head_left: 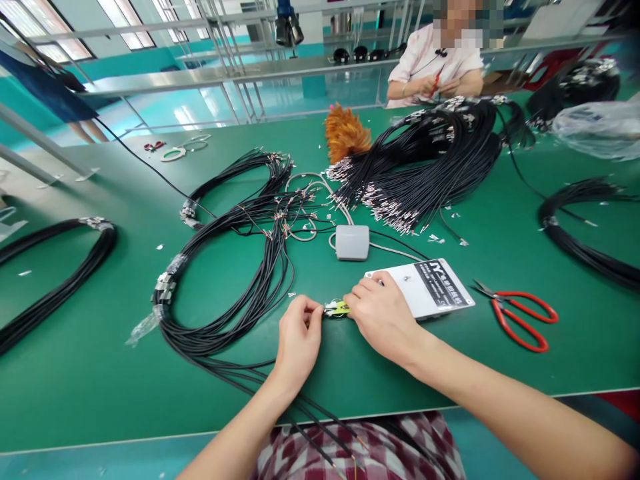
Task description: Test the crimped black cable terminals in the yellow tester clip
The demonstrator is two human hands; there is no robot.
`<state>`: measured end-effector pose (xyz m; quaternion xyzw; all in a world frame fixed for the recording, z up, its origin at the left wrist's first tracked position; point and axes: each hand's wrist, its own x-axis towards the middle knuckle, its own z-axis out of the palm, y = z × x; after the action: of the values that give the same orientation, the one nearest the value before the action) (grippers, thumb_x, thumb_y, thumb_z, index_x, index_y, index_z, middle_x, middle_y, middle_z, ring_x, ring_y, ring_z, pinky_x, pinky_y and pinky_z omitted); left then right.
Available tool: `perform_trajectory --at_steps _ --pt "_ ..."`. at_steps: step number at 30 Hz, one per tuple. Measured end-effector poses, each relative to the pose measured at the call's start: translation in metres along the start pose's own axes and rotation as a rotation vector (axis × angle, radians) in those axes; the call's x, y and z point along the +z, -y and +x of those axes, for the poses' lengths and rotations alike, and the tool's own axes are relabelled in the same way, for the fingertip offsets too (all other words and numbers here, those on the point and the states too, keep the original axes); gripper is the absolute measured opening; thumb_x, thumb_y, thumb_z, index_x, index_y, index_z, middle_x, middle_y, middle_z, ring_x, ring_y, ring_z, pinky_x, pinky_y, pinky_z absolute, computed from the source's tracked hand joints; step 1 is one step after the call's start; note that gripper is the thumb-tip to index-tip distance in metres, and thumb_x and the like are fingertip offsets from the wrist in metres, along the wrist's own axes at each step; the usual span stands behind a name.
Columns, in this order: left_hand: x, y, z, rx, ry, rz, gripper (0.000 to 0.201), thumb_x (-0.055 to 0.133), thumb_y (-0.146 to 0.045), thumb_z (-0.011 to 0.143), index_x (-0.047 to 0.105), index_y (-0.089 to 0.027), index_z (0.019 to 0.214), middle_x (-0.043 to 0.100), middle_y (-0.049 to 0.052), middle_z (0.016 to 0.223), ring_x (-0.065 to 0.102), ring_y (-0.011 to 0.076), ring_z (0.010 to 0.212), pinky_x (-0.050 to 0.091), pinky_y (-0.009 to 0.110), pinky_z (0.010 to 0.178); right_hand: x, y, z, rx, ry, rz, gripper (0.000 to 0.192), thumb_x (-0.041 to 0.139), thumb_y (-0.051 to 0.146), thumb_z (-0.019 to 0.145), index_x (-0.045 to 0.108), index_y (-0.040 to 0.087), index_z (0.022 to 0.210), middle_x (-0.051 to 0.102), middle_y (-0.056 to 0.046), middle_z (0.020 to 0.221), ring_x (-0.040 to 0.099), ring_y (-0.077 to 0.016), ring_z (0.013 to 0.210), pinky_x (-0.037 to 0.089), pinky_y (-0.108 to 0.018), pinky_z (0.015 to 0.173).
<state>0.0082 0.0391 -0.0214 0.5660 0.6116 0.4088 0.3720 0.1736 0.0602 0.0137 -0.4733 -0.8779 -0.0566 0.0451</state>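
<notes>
My left hand is closed in a pinch. It appears to grip the end of a black cable, most of it hidden by the fingers. Close to its right, my right hand has its fingers closed on a small yellow-green tool, whose kind I cannot make out. White bits show between the two hands. Behind my right hand lies a flat white machine box with a dark label. A large bundle of black cables curves left of my left hand, several strands passing under that wrist to my lap.
Red-handled scissors lie at right, blades open. A grey box with cords stands beyond my hands. More cable bundles lie at the back, left and right, beside an orange-brown fluffy duster. A co-worker sits across the table.
</notes>
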Motion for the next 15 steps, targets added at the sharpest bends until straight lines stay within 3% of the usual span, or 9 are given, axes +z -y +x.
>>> perform_trajectory --at_steps 6,11,15 --pt "0.002 0.001 -0.002 0.018 -0.012 0.018 0.016 0.054 -0.026 0.086 0.054 -0.021 0.071 0.054 -0.003 0.062 0.051 0.0138 0.055 0.037 0.023 0.052 0.000 0.002 0.000 0.009 0.012 0.004 0.012 0.061 0.013 0.086 0.066 0.018 0.076 0.069 -0.005 0.076 0.056 -0.0210 0.082 0.026 -0.039 0.081" --pt "0.001 0.001 -0.002 0.019 -0.009 0.029 0.016 0.054 -0.026 0.086 0.054 -0.021 0.071 0.054 -0.003 0.061 0.052 0.0146 0.056 0.037 0.023 0.053 -0.003 0.004 -0.003 0.025 0.005 0.032 0.004 0.066 0.019 0.085 0.066 0.017 0.088 0.072 -0.006 0.088 0.059 -0.0226 0.091 0.027 -0.042 0.089" --pt "-0.001 0.002 -0.001 0.014 0.003 0.029 0.016 0.054 -0.027 0.086 0.055 -0.021 0.071 0.054 -0.003 0.062 0.052 0.0148 0.057 0.037 0.023 0.053 -0.013 -0.006 -0.026 0.053 -0.210 0.157 0.020 0.063 0.027 0.090 0.063 0.018 0.109 0.072 -0.006 0.112 0.060 -0.0228 0.108 0.028 -0.043 0.098"
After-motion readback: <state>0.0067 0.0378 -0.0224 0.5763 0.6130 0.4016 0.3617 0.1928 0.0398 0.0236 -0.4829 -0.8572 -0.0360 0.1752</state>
